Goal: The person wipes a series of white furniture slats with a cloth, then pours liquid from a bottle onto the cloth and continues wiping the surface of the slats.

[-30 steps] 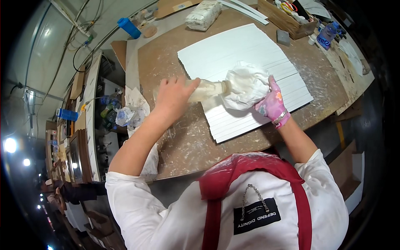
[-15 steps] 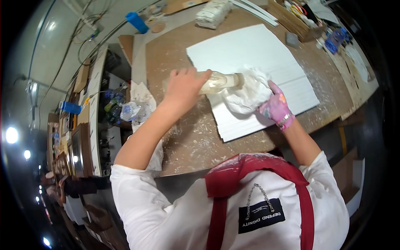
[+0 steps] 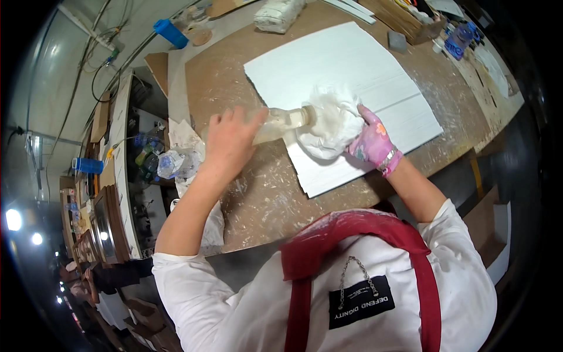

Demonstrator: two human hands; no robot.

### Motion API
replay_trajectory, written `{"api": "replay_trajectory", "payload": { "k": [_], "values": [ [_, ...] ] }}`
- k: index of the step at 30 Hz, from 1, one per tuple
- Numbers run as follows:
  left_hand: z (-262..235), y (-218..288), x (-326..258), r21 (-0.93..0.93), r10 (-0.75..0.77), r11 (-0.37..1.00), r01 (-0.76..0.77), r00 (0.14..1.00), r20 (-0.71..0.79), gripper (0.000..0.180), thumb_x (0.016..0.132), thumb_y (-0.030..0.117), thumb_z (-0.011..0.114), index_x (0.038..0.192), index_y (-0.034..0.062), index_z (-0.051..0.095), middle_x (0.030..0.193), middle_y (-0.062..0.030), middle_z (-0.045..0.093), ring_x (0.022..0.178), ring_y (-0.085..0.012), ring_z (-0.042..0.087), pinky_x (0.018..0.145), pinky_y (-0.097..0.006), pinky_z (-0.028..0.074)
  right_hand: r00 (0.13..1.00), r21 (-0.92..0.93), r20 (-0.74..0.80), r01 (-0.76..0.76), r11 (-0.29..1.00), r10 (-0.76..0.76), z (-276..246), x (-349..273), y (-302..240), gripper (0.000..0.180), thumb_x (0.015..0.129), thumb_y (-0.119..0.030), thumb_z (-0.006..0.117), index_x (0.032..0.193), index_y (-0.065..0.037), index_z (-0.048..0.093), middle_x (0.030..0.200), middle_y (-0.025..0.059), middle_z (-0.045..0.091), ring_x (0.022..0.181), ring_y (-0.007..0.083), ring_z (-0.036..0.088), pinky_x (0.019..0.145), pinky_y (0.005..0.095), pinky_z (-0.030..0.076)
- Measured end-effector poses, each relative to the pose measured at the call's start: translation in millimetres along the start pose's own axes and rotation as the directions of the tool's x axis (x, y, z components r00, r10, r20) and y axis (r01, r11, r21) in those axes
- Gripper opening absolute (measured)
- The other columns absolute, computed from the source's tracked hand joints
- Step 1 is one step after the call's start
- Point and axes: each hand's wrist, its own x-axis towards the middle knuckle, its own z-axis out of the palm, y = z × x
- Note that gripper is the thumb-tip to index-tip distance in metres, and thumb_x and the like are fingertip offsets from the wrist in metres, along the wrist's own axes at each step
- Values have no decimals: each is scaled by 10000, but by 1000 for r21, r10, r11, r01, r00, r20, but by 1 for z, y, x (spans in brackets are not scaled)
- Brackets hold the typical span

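Bottle (image 3: 281, 122) body largely covered by the left hand (image 3: 230, 141); its mouth buried in the white rag (image 3: 329, 120). Right hand (image 3: 369, 141) fingers hidden under the rag.

The scene is evenly and brightly lit from overhead. Slight glare is seen on the white panel (image 3: 346, 88). Edges are strongly bent by fisheye distortion, corners blackened; bright lamps (image 3: 13, 219) flare at lower left.

Bottle (image 3: 281, 122) left of rag (image 3: 331, 120), on panel (image 3: 352, 64).
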Motion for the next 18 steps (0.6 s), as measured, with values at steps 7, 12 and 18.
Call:
{"api": "replay_trajectory", "payload": {
  "k": [7,12,18],
  "values": [
    [35,-10,-6,-212,-39,976,39,999,5,721,641,222,795,1304,185,515,1090,-134,584,1036,-331,561,840,-448,429,995,23,87,-52,998,50,31,31,27,530,937,-432,475,1291,-38,504,1245,127,588,1065,267,606,939,386,494],
    [65,-40,-10,-513,-220,842,163,974,-51,718,634,254,800,1282,103,530,1173,-150,599,1052,-338,563,904,-440,451,997,49,-62,-33,998,36,50,73,39,445,920,-418,516,1164,-56,599,1151,102,639,993,237,638,876,372,534],
    [107,-116,22,-655,-669,621,430,727,-157,783,691,325,786,1317,-22,468,1301,-249,517,1220,-358,493,1030,-402,388,922,-288,143,386,876,-359,31,62,-31,552,950,-399,446,1373,-45,435,1354,141,521,1238,298,509,1087,429,370]
  ]
}}
